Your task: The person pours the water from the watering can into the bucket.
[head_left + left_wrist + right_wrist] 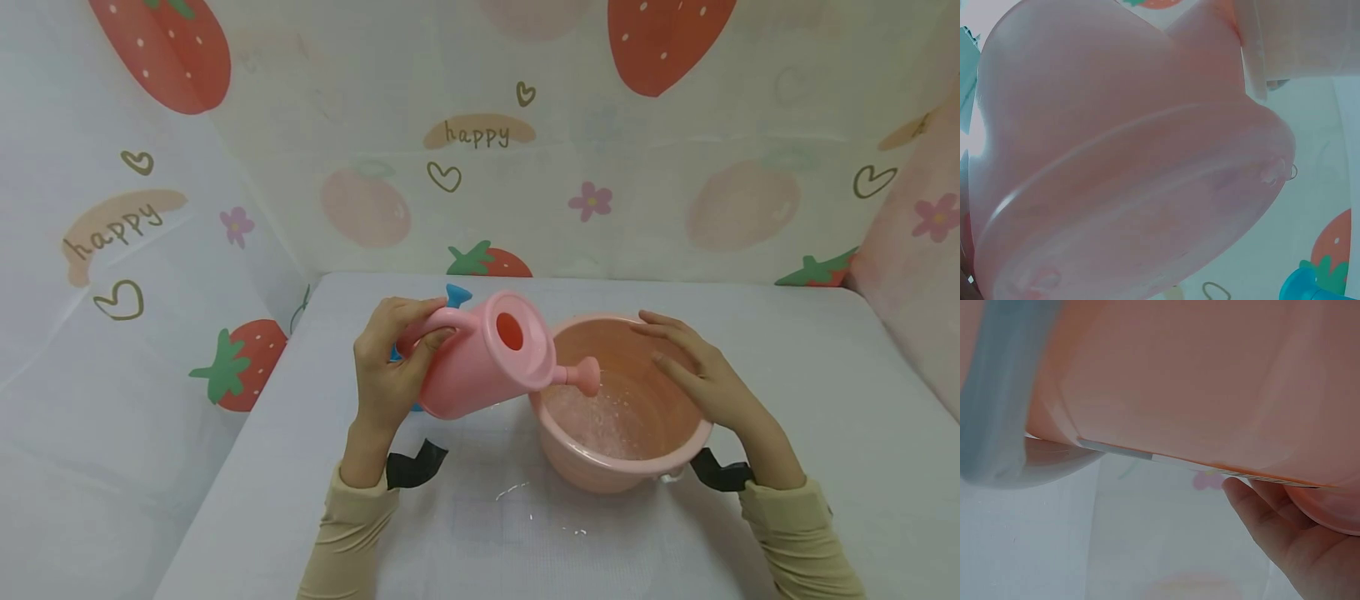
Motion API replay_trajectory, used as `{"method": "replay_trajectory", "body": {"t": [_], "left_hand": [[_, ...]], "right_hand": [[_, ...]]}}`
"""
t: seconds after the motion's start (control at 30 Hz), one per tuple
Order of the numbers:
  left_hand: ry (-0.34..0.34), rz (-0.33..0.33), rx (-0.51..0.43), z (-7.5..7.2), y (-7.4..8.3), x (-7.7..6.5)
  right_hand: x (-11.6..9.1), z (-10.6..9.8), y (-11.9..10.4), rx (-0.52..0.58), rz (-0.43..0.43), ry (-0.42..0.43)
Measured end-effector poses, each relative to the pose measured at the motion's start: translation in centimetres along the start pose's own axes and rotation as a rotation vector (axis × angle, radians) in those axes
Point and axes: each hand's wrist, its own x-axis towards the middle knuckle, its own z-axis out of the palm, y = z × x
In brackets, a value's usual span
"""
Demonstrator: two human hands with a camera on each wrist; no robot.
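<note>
the pink watering can (pixel 472 371) is in my left hand (pixel 386 358), near the middle of the table (pixel 810 367) and raised above it. my left fingers and thumb are wrapped round its handle (pixel 454 317), a closed, full grasp. i hold the can tilted, its spout aimed toward three o'clock and its round orange-red opening (pixel 510 331) facing up. the flared sprinkler head (pixel 590 377) hangs inside the rim of the pink basin (pixel 600 479), toward that basin's ten o'clock.

the basin stands on the table, at about four o'clock from the can, with rippled, glinting water (pixel 600 425) in the bottom. my right hand (pixel 693 371) rests on its rim at two o'clock, fingers fairly straight and laid against it rather than clenched.

a blue thing (pixel 458 294) peeks out at eleven o'clock behind the can, mostly hidden. small wet spots (pixel 512 491) shine on the table at the basin's eight o'clock. black bands (pixel 417 465) sit at both my wrists, just beyond the tan sleeves (pixel 341 533). at twelve o'clock, past the table, hangs a pale patterned cloth (pixel 277 100) with strawberries, hearts and "happy".
</note>
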Motion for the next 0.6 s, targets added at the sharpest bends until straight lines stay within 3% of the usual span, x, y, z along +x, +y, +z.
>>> {"method": "replay_trajectory", "body": {"t": [0.6], "left_hand": [[0.010,0.013,0.000,0.05,-0.04,0.04]], "right_hand": [[0.07,-0.01,-0.07,-0.010,0.001,-0.001]]}}
